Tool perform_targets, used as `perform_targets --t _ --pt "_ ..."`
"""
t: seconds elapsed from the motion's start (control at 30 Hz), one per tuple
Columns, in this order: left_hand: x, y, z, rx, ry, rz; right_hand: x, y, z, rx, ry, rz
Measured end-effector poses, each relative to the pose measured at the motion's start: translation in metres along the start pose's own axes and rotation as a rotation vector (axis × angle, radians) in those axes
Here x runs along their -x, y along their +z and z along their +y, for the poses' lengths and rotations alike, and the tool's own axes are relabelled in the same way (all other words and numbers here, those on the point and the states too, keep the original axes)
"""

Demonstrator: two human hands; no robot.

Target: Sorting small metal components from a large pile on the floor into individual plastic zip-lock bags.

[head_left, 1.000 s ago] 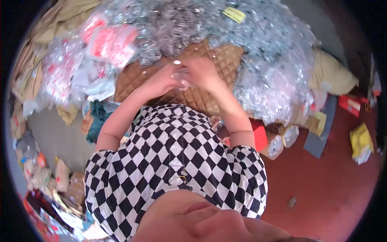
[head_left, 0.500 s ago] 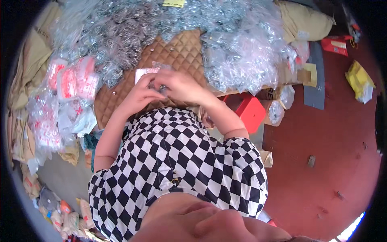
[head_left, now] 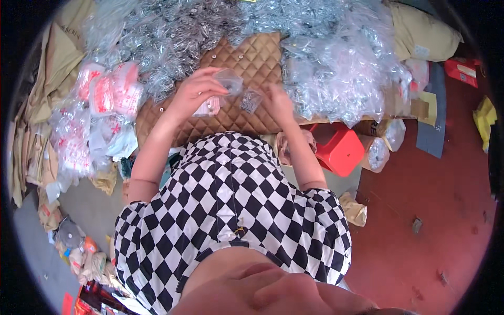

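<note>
My left hand (head_left: 197, 90) is over the brown quilted mat (head_left: 257, 58), its fingers pinching the edge of a small clear plastic bag (head_left: 229, 79). Below that hand lies a pink-and-white packet or stack of printed bags (head_left: 209, 107), partly covered by my fingers. To the right, a second small clear bag (head_left: 251, 101) with small dark bits in it sits over the mat. Close beside it is my right hand (head_left: 280, 106), smeared by motion, so its grip on that bag is unclear.
Heaps of clear bags with small metal parts (head_left: 163, 47) cover the table's far side, with more clear bags (head_left: 341, 68) at right. Bundles of red-printed bags (head_left: 110, 94) lie at left. A red plastic stool (head_left: 344, 152) stands below the table's right edge.
My hands, together half a second ago, have moved apart, the right one going rightward. Two small clear bags now show between them. The whole view has shifted slightly.
</note>
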State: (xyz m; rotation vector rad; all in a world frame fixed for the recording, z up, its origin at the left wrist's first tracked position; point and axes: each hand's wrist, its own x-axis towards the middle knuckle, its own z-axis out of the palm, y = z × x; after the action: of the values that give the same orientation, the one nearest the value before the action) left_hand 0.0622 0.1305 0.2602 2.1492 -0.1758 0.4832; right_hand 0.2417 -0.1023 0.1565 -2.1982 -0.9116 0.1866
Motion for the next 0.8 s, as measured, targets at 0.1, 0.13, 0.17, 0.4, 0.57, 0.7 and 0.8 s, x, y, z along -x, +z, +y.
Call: perform_targets --t 0.1,0.13,0.17,0.4,0.57,0.7,0.8 --pt "0.013 -0.002 -0.013 -0.127 0.007 -0.036 0.007 0.048 0.004 0.359 -0.089 -0.022" --pt "0.016 -0.002 -0.014 -0.149 -0.028 -0.028 0.005 0.055 0.007 0.35 -0.095 -0.028" --pt "0.018 -0.002 -0.015 -0.171 -0.063 -0.02 0.002 0.06 0.011 0.37 -0.119 -0.052" --pt "0.038 0.002 -0.022 -0.16 -0.135 -0.029 -0.007 0.039 0.008 -0.183 -0.033 -0.117" --pt "0.046 0.007 -0.021 -0.087 -0.177 -0.076 -0.004 -0.027 -0.102 -0.655 -0.02 -0.035" --pt "0.033 0.012 -0.01 -0.084 -0.151 -0.084 -0.011 -0.039 -0.122 -0.4 -0.328 -0.188" --pt "0.022 0.012 0.0 -0.06 -0.036 -0.128 -0.006 -0.045 -0.125 0.069 -0.456 -0.359"
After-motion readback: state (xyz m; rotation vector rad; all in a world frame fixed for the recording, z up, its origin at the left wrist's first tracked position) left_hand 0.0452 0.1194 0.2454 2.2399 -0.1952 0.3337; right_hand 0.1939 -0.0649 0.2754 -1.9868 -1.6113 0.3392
